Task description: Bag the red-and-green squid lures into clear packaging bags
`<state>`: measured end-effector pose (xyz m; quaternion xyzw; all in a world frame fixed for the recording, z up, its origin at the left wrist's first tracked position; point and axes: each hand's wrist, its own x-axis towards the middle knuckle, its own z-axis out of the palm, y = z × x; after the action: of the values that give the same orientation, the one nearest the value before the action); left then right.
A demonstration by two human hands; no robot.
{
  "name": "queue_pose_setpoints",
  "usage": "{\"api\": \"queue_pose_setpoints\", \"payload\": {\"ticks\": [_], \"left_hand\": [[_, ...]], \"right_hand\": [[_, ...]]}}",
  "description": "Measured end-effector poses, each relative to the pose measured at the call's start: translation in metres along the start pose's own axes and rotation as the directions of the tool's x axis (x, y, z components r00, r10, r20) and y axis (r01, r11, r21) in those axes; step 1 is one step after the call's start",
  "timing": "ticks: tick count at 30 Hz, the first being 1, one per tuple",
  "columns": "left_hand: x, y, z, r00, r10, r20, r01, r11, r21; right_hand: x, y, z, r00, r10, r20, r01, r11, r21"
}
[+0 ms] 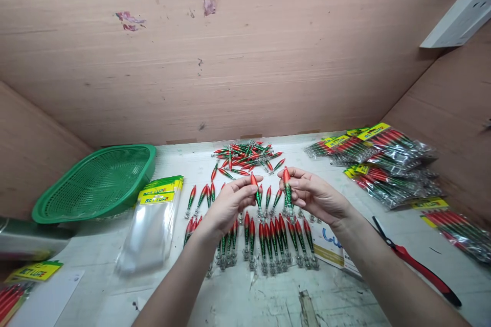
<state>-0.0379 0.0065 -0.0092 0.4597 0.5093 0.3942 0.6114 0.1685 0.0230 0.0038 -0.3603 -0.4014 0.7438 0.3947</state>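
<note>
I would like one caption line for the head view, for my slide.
Left hand and right hand each hold a red-and-green lure over rows of lures.

Lures [273,237], 6 o'clock: smooth, glossy bodies; hooks [272,267] of shiny metal. Basket [92,184], 9 o'clock: perforated plastic, slight sheen. Stacked bags [148,232], 8 o'clock: clear, glossy plastic film. Filled packs [389,162], 3 o'clock: similar film, wrinkled, reflective. Back panel [268,61], 12 o'clock: matt, wood-like, streaked, scuffed. Tabletop [226,304], 6 o'clock: worn, rough-looking; material undetermined.
</note>
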Motion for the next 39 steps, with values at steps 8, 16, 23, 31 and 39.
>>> {"api": "queue_pose_setpoints", "payload": {"ticks": [8, 16, 23, 31, 39], "left_hand": [[0.059, -0.029, -0.012, 0.987, -0.099, -0.123, 0.154, 0.774, 0.614], [0.066, -0.028, -0.004, 0.988, -0.026, -0.151, 0.147, 0.455, 0.878], [0.057, -0.025, -0.003, 0.988, 0.003, -0.156, 0.147, 0.313, 0.938], [0.056, -0.027, -0.006, 0.975, 0.000, -0.220, 0.212, 0.273, 0.938], [0.050, -0.027, -0.012, 0.973, 0.034, -0.228, 0.206, 0.315, 0.927]], "right_hand": [[-0.003, 0.001, -0.029, 0.985, -0.067, -0.157, 0.052, 0.994, -0.096], [-0.027, -0.015, -0.088, 0.868, -0.210, -0.450, 0.037, 0.931, -0.363], [-0.022, -0.001, -0.085, 0.880, -0.175, -0.441, -0.103, 0.837, -0.538], [0.059, 0.034, 0.013, 0.963, -0.043, -0.265, -0.195, 0.565, -0.802], [0.083, 0.054, 0.038, 0.964, -0.092, -0.250, -0.232, 0.177, -0.957]]}}
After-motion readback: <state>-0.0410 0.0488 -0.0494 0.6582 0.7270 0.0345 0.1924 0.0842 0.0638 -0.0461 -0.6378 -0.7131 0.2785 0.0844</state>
